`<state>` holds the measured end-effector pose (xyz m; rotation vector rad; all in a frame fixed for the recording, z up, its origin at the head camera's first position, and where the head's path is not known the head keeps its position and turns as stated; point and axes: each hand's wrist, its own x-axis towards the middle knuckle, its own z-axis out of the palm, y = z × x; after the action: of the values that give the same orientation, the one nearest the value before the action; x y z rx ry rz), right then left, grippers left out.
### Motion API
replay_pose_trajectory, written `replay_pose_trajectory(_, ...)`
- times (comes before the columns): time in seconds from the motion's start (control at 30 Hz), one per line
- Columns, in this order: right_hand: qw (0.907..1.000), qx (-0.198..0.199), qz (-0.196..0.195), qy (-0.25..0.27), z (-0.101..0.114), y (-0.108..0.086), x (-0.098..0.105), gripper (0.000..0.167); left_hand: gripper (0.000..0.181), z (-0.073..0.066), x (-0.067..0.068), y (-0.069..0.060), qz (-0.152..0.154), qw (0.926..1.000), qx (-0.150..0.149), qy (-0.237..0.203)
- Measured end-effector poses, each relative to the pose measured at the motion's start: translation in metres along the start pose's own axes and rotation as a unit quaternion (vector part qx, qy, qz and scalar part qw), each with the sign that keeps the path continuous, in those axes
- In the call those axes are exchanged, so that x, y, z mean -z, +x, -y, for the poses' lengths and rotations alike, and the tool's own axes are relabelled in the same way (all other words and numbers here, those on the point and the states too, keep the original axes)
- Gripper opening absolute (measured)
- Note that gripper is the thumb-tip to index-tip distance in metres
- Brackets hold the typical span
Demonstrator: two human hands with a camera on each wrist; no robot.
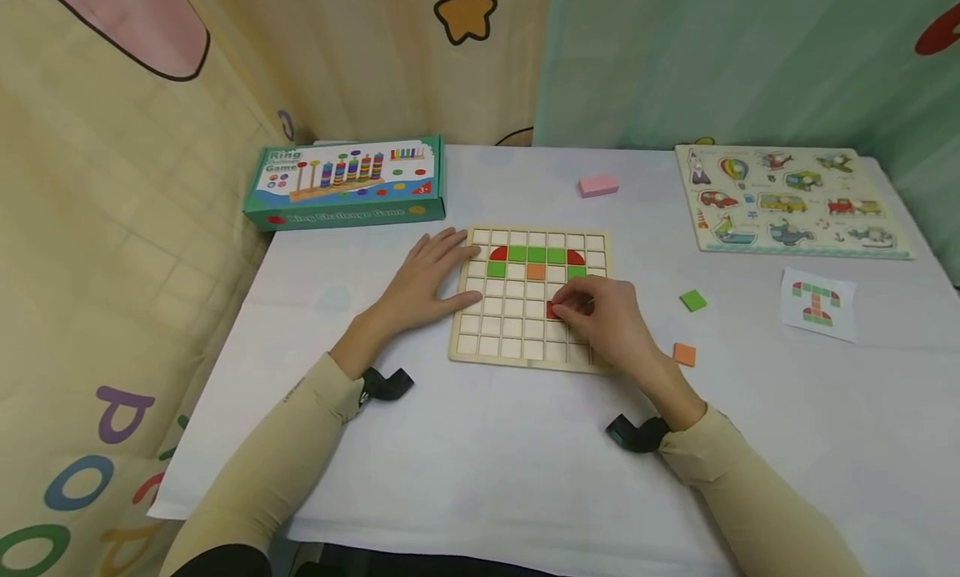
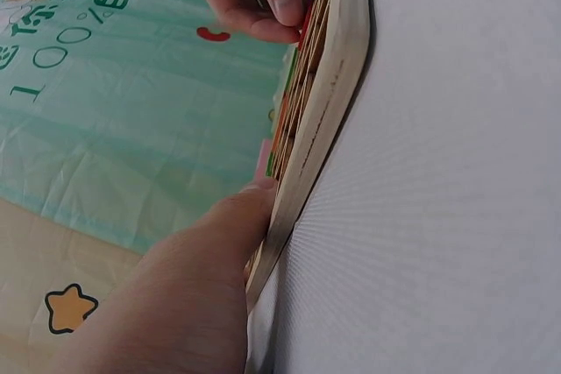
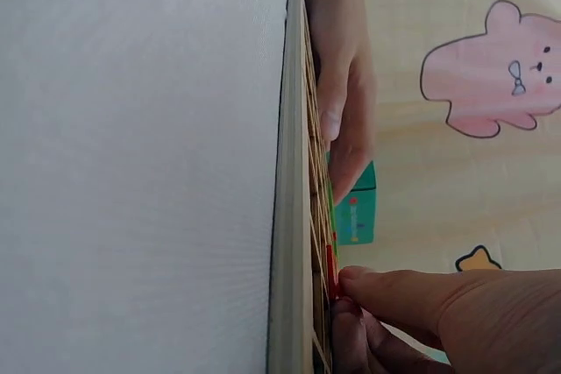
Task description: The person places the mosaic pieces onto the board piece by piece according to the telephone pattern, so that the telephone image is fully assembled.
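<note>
A wooden grid board [image 1: 491,360] lies on the table, with green, red and orange pieces in its upper rows. My right hand [image 1: 611,318] pinches a red piece [image 1: 551,310] between thumb and finger at the board's middle right; the right wrist view shows the red piece [image 3: 331,267] at the fingertips, against the grid. My left hand [image 1: 420,285] rests with spread fingers on the board's left edge, its thumb [image 2: 250,212] touching the rim in the left wrist view. Part of the board's lower right is hidden under my right hand.
Right of the board lie a loose green piece [image 1: 693,300], an orange piece [image 1: 684,354] and a pattern card [image 1: 817,303]. Farther back are a green game box [image 1: 345,218], a pink block [image 1: 597,185] and a picture puzzle board [image 1: 795,248].
</note>
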<state>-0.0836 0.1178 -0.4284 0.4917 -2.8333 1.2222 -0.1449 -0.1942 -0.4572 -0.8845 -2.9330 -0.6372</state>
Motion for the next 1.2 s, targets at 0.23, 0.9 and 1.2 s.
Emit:
replay_pose_trajectory(0.23,0.9997,-0.020,-0.001,-0.014,-0.010,0.006,0.033,0.010,0.075,0.001,0.000,0.000,-0.001,1.0000,-0.004,0.005)
replay_pose_trajectory(0.9,0.9809,-0.136,0.123,-0.066,-0.045,0.010,0.081,0.026,0.075,0.000,-0.001,0.001,-0.001,0.9999,-0.003,0.010)
replay_pose_trajectory(1.2,0.9935,-0.102,0.040,-0.031,-0.041,0.007,0.077,0.021,0.075,-0.001,-0.001,-0.001,-0.002,1.0000,-0.001,0.001)
